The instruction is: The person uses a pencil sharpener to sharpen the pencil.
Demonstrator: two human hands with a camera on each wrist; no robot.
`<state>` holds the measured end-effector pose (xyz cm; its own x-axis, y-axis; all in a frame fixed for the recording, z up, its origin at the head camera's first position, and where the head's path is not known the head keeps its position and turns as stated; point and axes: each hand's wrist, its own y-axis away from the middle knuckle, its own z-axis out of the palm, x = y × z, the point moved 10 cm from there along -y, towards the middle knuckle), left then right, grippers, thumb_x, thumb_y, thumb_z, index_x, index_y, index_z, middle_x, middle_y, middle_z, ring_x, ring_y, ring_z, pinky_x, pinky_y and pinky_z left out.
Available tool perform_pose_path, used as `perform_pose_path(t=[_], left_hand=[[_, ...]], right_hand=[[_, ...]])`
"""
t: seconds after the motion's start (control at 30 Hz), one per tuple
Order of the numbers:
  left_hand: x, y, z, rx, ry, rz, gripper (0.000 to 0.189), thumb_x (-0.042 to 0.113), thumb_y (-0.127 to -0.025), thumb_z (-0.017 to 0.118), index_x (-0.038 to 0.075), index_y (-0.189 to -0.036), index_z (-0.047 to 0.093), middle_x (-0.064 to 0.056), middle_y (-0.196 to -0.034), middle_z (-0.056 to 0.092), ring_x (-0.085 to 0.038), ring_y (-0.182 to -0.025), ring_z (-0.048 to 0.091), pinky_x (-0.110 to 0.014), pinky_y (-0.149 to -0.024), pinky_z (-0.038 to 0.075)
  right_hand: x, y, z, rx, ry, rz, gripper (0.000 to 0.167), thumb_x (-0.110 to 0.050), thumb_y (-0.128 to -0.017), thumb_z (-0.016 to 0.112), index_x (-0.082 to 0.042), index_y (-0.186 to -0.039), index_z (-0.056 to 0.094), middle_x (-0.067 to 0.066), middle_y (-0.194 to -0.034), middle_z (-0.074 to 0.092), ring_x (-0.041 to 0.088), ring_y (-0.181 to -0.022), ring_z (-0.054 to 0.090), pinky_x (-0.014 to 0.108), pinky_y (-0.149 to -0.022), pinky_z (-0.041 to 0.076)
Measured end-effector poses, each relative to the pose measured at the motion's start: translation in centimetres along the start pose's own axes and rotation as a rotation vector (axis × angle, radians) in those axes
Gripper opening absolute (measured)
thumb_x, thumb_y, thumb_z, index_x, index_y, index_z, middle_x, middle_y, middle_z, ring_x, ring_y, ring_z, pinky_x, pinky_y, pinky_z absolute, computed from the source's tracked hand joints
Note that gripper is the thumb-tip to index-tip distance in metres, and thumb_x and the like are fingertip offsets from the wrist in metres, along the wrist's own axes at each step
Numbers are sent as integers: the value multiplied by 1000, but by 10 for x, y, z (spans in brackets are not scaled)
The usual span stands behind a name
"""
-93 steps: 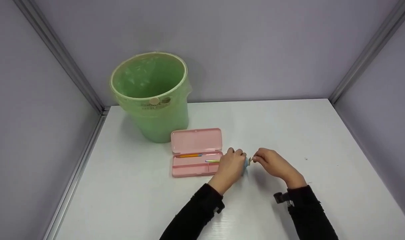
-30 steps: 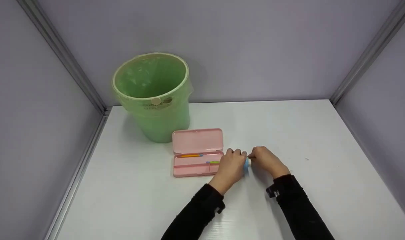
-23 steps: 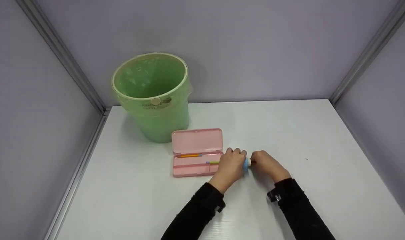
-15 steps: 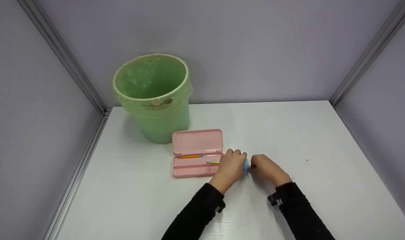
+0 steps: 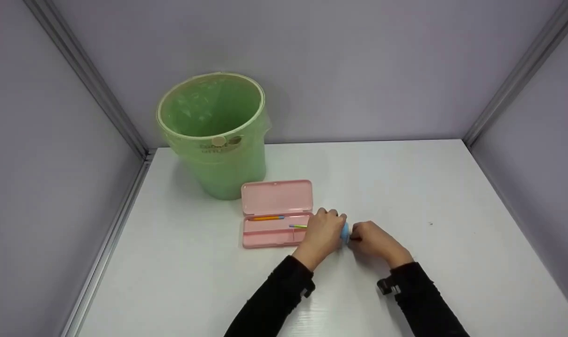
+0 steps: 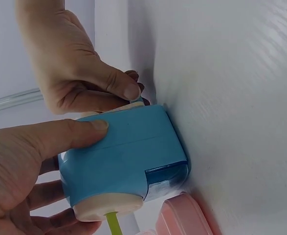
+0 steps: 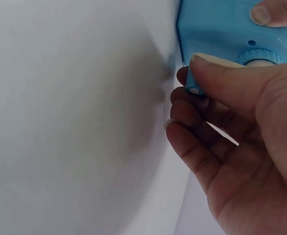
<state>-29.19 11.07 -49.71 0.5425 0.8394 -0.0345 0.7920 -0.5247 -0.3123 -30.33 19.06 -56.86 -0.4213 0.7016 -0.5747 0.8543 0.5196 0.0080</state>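
Observation:
A blue crank pencil sharpener (image 6: 128, 152) with a clear shavings drawer stands on the table, seen closely in both wrist views. My left hand (image 5: 322, 236) grips its body, thumb on one side and fingers round the other. A green pencil (image 6: 114, 223) sticks out of the cream-coloured front; its tip is hidden inside. At the opposite end, my right hand (image 5: 375, 241) pinches the small blue crank handle (image 7: 193, 83) between thumb and fingers, low near the tabletop. In the head view, the left hand covers most of the sharpener.
An opened pink pencil case (image 5: 277, 196) lies left of the sharpener, with an orange pencil (image 5: 266, 218) in its tray. Behind it stands a green lined bin (image 5: 223, 164). Small dark specks (image 5: 430, 223) lie on the white table (image 5: 433, 187) at right.
My right hand has come in from farther right to the sharpener's end, then swung downward and nearer the body with the crank handle. The left hand has stayed in place on the sharpener.

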Motion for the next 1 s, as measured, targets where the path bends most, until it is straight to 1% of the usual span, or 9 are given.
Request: perform_pose_path(t=[0.17, 0.23, 0.33, 0.4, 0.47, 0.53, 0.6, 0.77, 1.0], left_hand=[[0, 0, 0, 6, 0, 2, 11, 18, -84, 80, 17, -95, 78, -2, -87, 73, -22, -76, 66, -34, -60, 56], [0, 1, 0, 1, 6, -4, 12, 19, -84, 80, 17, -96, 78, -2, -88, 73, -22, -76, 66, -34, -59, 56], [-2, 1, 1, -12, 19, -16, 14, 22, -85, 81, 18, -98, 78, -2, -91, 73, -22, -79, 67, -35, -59, 56], [-3, 1, 2, -24, 21, -24, 18, 23, -83, 82, 18, -100, 77, -2, -93, 73, -22, -82, 66, -35, -59, 56], [-3, 1, 3, -33, 18, -31, 20, 24, -82, 82, 19, -101, 77, -1, -94, 72, -21, -83, 66, -35, -59, 56], [-4, 1, 4, -37, 11, -36, 22, 23, -81, 82, 19, -102, 77, -1, -95, 72, -20, -84, 65, -35, -60, 56], [-4, 1, 4, -37, 5, -36, 21, 24, -81, 82, 19, -101, 77, 0, -94, 71, -20, -83, 65, -34, -60, 56], [-2, 1, 4, -34, 11, -28, 18, 20, -82, 81, 19, -100, 77, 1, -93, 71, -19, -83, 65, -34, -60, 56], [-2, 2, 4, -28, 13, -29, 16, 18, -86, 79, 20, -102, 78, 4, -96, 71, -16, -88, 66, -33, -62, 57]], right_hand=[[-2, 7, 2, -10, -33, 13, 27, 6, -84, 68, -10, -63, 64, -9, -66, 47, 5, -58, 39, 24, -56, 36], [-2, 10, 1, -16, -54, 28, 23, 6, -84, 68, -9, -66, 68, -10, -65, 50, 5, -58, 41, 24, -56, 37], [-4, 15, 0, -43, -98, 54, 16, 5, -85, 67, -4, -77, 76, -6, -71, 62, 6, -61, 47, 24, -58, 43], [-6, 19, -3, -61, -118, 64, 13, 4, -88, 67, -1, -89, 79, 0, -81, 70, 8, -68, 56, 27, -63, 49], [-10, 21, -7, -74, -130, 68, 12, 2, -92, 67, 2, -95, 79, 5, -88, 74, 10, -75, 62, 30, -69, 54], [-14, 23, -12, -79, -131, 64, 12, -2, -94, 68, 3, -98, 78, 8, -91, 75, 14, -81, 66, 33, -73, 56], [-17, 23, -16, -76, -121, 59, 12, -3, -95, 68, 3, -99, 78, 7, -92, 75, 16, -84, 68, 34, -75, 57], [-25, 25, -25, -67, -104, 35, 12, -4, -96, 69, 3, -100, 78, 6, -92, 74, 17, -85, 68, 33, -75, 56], [-29, 24, -33, -39, -98, 18, 11, -4, -97, 67, 2, -100, 77, 8, -94, 74, 19, -86, 70, 32, -74, 56]])
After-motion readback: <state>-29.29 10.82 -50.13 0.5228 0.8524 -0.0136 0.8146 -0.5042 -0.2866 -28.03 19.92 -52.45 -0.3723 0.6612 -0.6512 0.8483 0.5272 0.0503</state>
